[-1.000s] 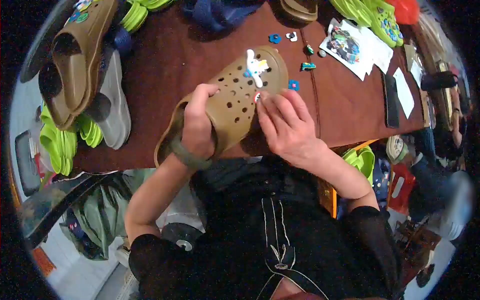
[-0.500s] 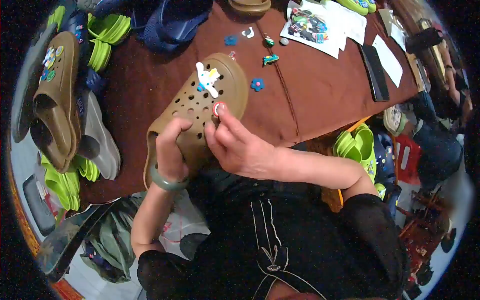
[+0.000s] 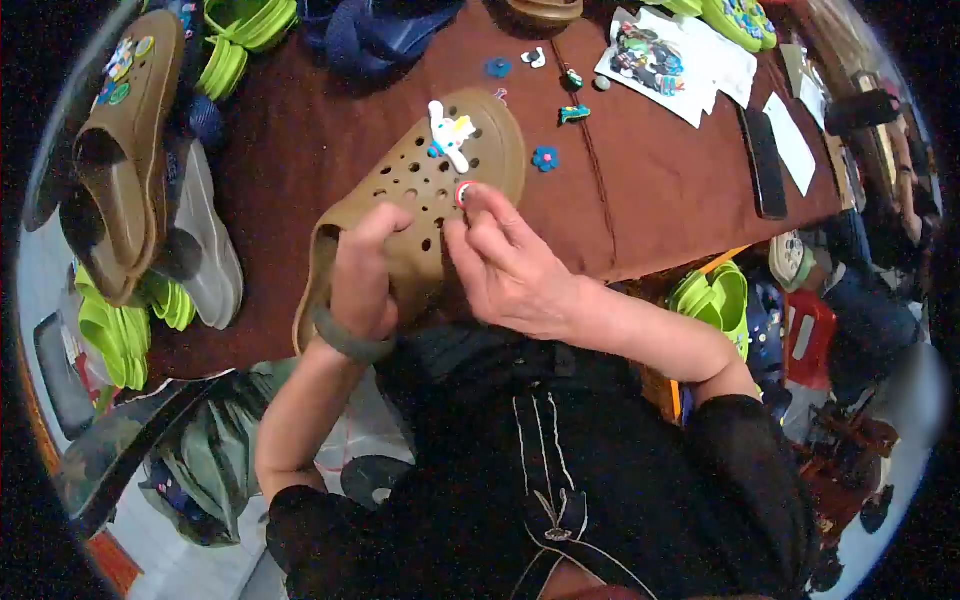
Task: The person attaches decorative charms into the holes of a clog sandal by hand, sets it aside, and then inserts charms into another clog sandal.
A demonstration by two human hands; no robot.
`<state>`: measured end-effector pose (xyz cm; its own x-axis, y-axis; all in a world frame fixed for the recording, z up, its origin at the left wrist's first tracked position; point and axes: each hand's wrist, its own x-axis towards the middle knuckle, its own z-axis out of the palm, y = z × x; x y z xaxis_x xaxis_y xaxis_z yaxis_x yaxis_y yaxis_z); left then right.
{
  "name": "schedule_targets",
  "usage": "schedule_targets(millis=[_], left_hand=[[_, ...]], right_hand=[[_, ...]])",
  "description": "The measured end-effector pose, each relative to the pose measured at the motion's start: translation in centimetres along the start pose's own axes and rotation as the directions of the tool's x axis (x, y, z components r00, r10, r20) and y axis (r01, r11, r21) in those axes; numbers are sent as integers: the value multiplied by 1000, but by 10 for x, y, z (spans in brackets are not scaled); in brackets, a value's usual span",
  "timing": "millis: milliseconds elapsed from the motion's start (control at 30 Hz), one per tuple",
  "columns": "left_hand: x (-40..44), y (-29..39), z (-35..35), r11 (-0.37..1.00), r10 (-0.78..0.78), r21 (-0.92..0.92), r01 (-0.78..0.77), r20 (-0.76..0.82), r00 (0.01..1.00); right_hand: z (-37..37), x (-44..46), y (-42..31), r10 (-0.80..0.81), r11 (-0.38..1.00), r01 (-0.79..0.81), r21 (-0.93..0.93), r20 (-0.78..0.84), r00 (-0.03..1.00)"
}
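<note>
A brown clog (image 3: 400,215) with holes is tilted over the table, its toe pointing up and right. My left hand (image 3: 368,275) grips its side near the opening, thumb on top and the other fingers hidden. On the toe sits a white charm (image 3: 450,137) with blue and yellow parts. My right hand (image 3: 500,245) pinches a small round red-and-white charm (image 3: 464,194) against the clog's upper. A blue flower charm (image 3: 545,158) and a green-yellow charm (image 3: 574,114) lie to the right of the toe.
Brown clogs (image 3: 130,160), a grey shoe (image 3: 208,250) and green clogs (image 3: 115,335) are stacked at left. Blue shoes (image 3: 375,35) stand behind. A bag of charms (image 3: 650,65), a black phone (image 3: 763,162) and white paper (image 3: 792,143) lie at right.
Over the last second the view shifted, and the clog with both hands now appears further left. My right hand still holds the round charm at the clog, its fingers slightly changed.
</note>
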<state>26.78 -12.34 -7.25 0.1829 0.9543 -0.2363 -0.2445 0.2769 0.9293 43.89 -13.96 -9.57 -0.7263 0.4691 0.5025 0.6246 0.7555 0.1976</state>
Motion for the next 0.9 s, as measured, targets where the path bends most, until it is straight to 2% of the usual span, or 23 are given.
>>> schedule_targets(millis=[67,133,233,267,300,333,367,400,433,467,500,567,633,667,733,767,833,867,900], left_hand=[[0,-7,-2,999,-32,-22,31,-34,999],[6,-5,0,962,-267,-115,249,-173,948],[4,-14,-7,990,-140,-18,138,-93,986],[3,-15,-10,984,2,179,4,-32,999],[2,-12,-11,887,193,415,-202,64,979],[0,-6,-12,693,343,606,-390,199,918],[-1,-2,-14,423,436,729,-537,356,827],[-1,-5,-12,782,307,478,-400,264,914],[-1,-6,-10,975,168,119,-189,163,972],[-2,-2,-4,995,-17,-96,27,102,995],[-3,2,0,921,-207,-319,224,88,974],[-2,-10,-6,915,-164,-345,209,154,974],[3,-15,-10,921,-102,-349,173,213,972],[5,-14,-11,834,-221,-458,309,236,946],[7,-26,-15,818,-177,-506,272,229,957],[7,-30,-16,810,-155,-529,254,225,962],[3,-7,-8,844,-234,-452,290,178,956],[2,2,-4,856,-273,-413,311,151,950],[1,3,-3,850,-273,-425,310,147,951]], right_hand=[[5,2,-2,2,998,-3,-56,-16,1000],[11,6,-5,-5,997,4,-77,-13,1000],[15,9,-4,-24,995,23,-101,-16,1000],[8,7,-5,1,998,4,-58,79,997],[7,5,-4,107,993,-107,42,-2,994],[8,3,-3,220,967,-207,152,-72,973],[8,1,-1,333,918,-290,270,-127,934],[7,-3,6,325,921,-282,268,-133,936],[6,-7,14,319,924,-275,266,-138,938],[-1,-7,20,311,925,-273,262,-116,943],[-7,-5,26,303,928,-271,257,-94,948],[-8,-2,32,373,887,-326,326,-92,923],[-5,0,37,346,906,-288,311,-149,926],[-5,2,37,341,908,-291,302,-130,931],[-7,5,38,337,911,-301,281,-89,937],[-6,4,40,402,863,-354,361,-67,913],[-1,0,43,519,737,-448,506,0,855],[0,-2,42,617,567,-525,635,95,781],[1,-5,42,654,473,-553,686,147,742]])
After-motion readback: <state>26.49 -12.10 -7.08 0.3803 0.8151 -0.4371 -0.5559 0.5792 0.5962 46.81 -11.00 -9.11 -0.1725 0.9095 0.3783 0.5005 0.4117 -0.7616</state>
